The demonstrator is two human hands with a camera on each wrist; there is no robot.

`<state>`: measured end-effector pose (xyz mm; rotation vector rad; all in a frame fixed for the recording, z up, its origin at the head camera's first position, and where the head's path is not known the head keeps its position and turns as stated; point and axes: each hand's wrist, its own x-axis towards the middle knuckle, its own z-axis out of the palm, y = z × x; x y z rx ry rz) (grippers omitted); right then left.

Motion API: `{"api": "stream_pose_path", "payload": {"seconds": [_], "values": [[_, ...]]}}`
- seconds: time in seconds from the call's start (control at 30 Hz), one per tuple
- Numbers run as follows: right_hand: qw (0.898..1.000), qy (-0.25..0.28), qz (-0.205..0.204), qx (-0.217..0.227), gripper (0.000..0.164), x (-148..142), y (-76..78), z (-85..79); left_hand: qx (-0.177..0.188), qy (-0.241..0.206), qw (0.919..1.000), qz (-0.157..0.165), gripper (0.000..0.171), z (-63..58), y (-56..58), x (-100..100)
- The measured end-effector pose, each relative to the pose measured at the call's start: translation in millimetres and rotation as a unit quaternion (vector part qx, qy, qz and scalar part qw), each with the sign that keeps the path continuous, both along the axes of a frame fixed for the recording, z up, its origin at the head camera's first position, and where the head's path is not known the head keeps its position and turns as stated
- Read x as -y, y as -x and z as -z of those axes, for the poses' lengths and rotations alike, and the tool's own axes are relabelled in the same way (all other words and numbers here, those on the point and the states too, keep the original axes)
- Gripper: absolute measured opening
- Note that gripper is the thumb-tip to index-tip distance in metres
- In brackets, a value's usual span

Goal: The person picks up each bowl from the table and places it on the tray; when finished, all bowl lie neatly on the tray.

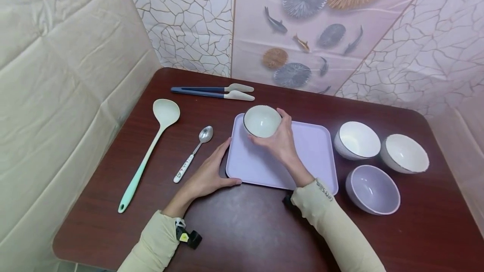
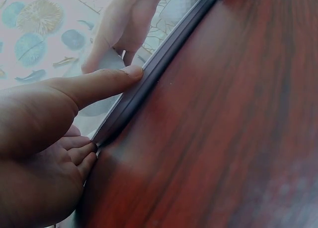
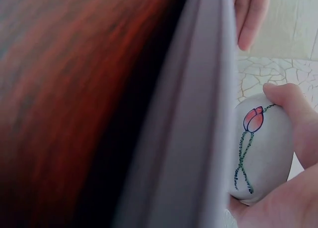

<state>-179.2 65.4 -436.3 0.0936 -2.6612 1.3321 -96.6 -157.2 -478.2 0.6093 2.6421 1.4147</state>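
My right hand (image 1: 277, 139) grips a small white bowl (image 1: 262, 121) with a dark rim by its right side, thumb at the front and fingers behind. The bowl is upright over the left part of a lilac rectangular tray (image 1: 310, 146). In the right wrist view a red tulip with green stems shows on the bowl's outer wall (image 3: 268, 153). My left hand (image 1: 209, 174) rests at the tray's near left corner, with straight fingers along the left edge and the thumb on the front edge. The left wrist view shows that thumb touching the tray's rim (image 2: 134, 91).
Right of the tray stand two white bowls (image 1: 357, 139) (image 1: 405, 153) and a lilac bowl (image 1: 373, 189). To the left lie a metal spoon (image 1: 193, 154) with a patterned handle and a pale green ladle (image 1: 149, 152). Blue-and-white tongs (image 1: 211, 91) lie behind, near the patterned wall cloth.
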Motion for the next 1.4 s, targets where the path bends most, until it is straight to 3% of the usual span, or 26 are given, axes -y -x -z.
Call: {"api": "stream_pose_path", "payload": {"seconds": [0.7,0.87,1.0,1.2,1.33,1.4], "values": [[1.000,-0.001,-0.019,-0.005,0.119,-1,2.6,7.6,-0.010,-0.005,0.9999,0.004,0.115,-1.5,-0.4,-4],[0.999,-0.017,-0.026,-0.036,0.131,0,2.3,1.4,-0.007,-0.004,1.0000,0.001,0.115,-1.1,-0.6,-4],[0.998,-0.019,-0.024,-0.053,0.129,-2,1.0,-10.5,0.001,-0.006,1.0000,-0.005,0.115,-2.8,0.0,-4],[0.997,0.036,-0.051,-0.034,0.106,-26,-15.8,-39.9,0.012,-0.006,0.9998,-0.013,0.114,-4.4,-1.1,-6],[0.988,0.074,-0.126,-0.039,0.069,-73,-43.1,-68.0,0.020,-0.001,0.9997,-0.013,0.114,-3.2,-3.0,-8],[0.985,0.062,-0.157,-0.040,0.053,-106,-61.3,-81.9,0.025,0.000,0.9996,-0.014,0.114,-3.1,-4.3,-9]]}}
